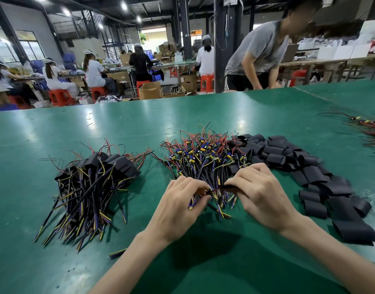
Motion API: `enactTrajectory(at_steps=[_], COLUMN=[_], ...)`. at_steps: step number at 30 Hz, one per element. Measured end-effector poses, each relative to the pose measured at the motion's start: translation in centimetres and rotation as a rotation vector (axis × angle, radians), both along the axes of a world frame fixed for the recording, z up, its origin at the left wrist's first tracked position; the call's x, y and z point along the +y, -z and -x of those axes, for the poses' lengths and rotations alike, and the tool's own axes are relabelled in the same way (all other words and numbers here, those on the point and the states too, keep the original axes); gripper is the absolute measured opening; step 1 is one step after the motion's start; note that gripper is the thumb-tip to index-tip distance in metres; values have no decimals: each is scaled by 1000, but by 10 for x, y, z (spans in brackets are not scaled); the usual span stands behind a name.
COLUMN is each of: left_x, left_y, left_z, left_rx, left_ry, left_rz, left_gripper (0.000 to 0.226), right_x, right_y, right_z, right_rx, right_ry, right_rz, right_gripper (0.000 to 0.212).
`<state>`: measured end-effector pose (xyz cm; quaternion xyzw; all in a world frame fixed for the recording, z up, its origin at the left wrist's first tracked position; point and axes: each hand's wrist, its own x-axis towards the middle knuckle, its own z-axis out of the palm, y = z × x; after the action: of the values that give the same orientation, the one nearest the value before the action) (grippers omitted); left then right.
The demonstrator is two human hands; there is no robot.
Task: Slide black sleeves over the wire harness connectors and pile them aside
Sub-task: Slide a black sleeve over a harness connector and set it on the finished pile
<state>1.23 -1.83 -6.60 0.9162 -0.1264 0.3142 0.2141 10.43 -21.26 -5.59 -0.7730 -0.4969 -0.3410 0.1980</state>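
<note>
A heap of unsleeved wire harnesses (203, 155) with red, black, yellow and purple leads lies in the middle of the green table (140, 124). My left hand (180, 202) pinches a bundle of harness wires at the heap's near edge. My right hand (260, 192) grips a flat black sleeve (230, 187) whose end meets those wires between my two hands. Loose black sleeves (305, 166) are strewn in a band to the right. Sleeved harnesses (93, 183) are piled on the left.
Another bunch of wires (370, 130) lies at the table's far right edge. A person in a grey shirt (256, 58) bends over the far side of the table. Behind are seated workers, red stools and cardboard boxes (149, 90).
</note>
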Motion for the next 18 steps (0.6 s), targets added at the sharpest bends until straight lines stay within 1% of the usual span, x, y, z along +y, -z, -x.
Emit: enactTrajectory(at_steps=[2,3,4,6,7,9,11,14,17,18], left_x=[6,10,12,13,12,10,10,13,13,12], left_y=[-1,0,1,5,5,6,5,1,-2,-3], left_z=[1,1,1,0,0,1,1,1,2,3], left_rx=[131,196,244,276,277,280,268,267,343,365], left_ry=[-26,-47,-66,-71,-58,-24,-7,-38,-28,-18], left_rz=[25,11,-20,-62,-52,-5,67,247,458,496], left_gripper=[42,49,50,34,24,15,12,10,13,14], right_x=[-5,-7,-10,-16,-17,-18,-18,-19,-19,-19], right_y=[-2,-3,-3,-4,-5,-5,-6,-9,-9,-9], right_z=[-5,-9,-12,-18,-20,-21,-20,-19,-17,-16], right_rx=[60,92,119,162,180,198,192,160,121,113], right_ry=[41,57,70,94,107,125,130,120,94,89], right_rz=[-73,-114,-151,-198,-205,-198,-191,-175,-126,-109], right_gripper=[16,13,10,7,9,15,15,16,18,18])
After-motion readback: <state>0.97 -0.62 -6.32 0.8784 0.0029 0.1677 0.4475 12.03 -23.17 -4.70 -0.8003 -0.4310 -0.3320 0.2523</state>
